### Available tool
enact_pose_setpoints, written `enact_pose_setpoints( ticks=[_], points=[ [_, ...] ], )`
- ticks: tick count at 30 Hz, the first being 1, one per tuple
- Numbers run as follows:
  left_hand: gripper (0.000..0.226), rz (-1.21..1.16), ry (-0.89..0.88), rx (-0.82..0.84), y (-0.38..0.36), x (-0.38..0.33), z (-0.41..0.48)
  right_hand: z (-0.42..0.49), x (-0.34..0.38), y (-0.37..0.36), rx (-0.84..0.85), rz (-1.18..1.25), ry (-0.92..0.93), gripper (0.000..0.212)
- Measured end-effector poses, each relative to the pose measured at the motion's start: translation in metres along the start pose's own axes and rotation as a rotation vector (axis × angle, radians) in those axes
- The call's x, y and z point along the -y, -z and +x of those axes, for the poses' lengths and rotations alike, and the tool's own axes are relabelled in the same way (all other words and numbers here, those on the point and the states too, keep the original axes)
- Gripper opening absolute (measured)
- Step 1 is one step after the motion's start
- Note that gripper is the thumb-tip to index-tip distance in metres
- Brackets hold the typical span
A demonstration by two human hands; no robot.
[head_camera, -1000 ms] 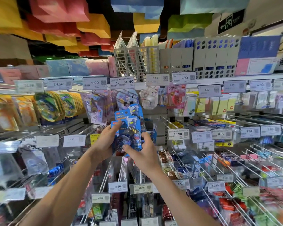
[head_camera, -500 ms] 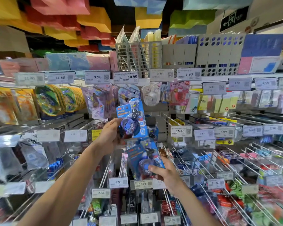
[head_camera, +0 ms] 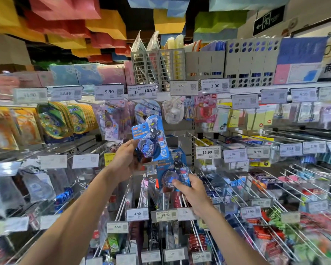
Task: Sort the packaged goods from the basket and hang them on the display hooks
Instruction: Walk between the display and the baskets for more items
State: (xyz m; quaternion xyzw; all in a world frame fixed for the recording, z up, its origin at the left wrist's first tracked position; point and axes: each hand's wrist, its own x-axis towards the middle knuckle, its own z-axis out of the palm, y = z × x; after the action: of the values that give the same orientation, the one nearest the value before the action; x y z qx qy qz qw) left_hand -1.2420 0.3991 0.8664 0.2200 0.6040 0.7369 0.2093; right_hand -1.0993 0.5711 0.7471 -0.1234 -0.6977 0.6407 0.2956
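My left hand (head_camera: pixel 125 161) grips a blue carded blister pack (head_camera: pixel 148 134). Just below, my right hand (head_camera: pixel 194 190) pinches a second blue blister pack (head_camera: pixel 177 165). A white 18.90 price tag (head_camera: pixel 165 215) and steel wire hooks (head_camera: pixel 256 190) crowd underneath.

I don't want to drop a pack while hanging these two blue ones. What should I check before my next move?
1. Left hand grips the upper blue pack: ok.
2. Right hand pinches the lower blue pack: ok.
3. One pack visible per hand: ok.
4. Upper blue pack's hang hole lined up with a hook: cannot tell.
5. Matching hook has free space: cannot tell.
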Motion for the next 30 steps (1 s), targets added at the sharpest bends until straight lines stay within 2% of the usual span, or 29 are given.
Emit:
enact_pose_setpoints(
  ticks=[4, 7, 10, 13, 15, 16, 18, 20, 21, 24, 26, 28, 30],
  points=[
    [0.018, -0.003, -0.005, 0.028, -0.001, -0.001, -0.001, 0.007, 0.004, -0.003, -0.037, -0.022, -0.020, 0.015],
    [0.019, -0.003, -0.016, 0.034, -0.001, -0.001, -0.003, 0.017, 0.004, -0.006, -0.078, -0.114, -0.114, 0.017],
    [0.019, -0.012, -0.032, 0.044, -0.002, -0.001, -0.004, 0.030, 0.006, -0.008, -0.169, -0.319, -0.257, 0.033],
    [0.018, -0.024, -0.041, 0.059, -0.003, -0.001, -0.006, 0.023, 0.021, -0.010, -0.047, -0.611, -0.462, 0.053],
    [0.019, -0.025, -0.055, 0.066, -0.002, 0.000, -0.006, 0.020, 0.026, -0.012, -0.026, -0.708, -0.388, 0.047],
    [0.019, -0.022, -0.067, 0.067, -0.001, 0.002, -0.005, 0.021, 0.028, -0.015, -0.036, -0.674, -0.302, 0.050],
    [0.019, -0.009, -0.102, 0.055, 0.000, 0.005, -0.004, 0.018, 0.037, -0.022, -0.070, -0.417, -0.121, 0.054],
    [0.019, 0.014, -0.142, 0.041, -0.002, 0.008, -0.005, 0.010, 0.057, -0.028, -0.088, -0.048, -0.003, 0.048],
    [0.018, 0.016, -0.160, 0.039, -0.003, 0.008, -0.006, 0.008, 0.068, -0.030, -0.065, 0.044, 0.046, 0.045],
    [0.019, 0.001, -0.184, 0.026, -0.008, 0.008, -0.009, 0.009, 0.078, -0.038, -0.005, -0.045, 0.199, 0.052],
    [0.019, 0.015, -0.207, 0.016, -0.008, 0.010, -0.008, 0.014, 0.073, -0.040, -0.071, -0.190, 0.269, 0.056],
    [0.018, 0.036, -0.228, 0.019, -0.007, 0.012, -0.007, 0.016, 0.069, -0.040, -0.137, -0.278, 0.265, 0.061],
    [0.016, 0.055, -0.239, 0.023, -0.005, 0.012, -0.005, 0.017, 0.068, -0.041, -0.155, -0.253, 0.244, 0.057]
  ],
)
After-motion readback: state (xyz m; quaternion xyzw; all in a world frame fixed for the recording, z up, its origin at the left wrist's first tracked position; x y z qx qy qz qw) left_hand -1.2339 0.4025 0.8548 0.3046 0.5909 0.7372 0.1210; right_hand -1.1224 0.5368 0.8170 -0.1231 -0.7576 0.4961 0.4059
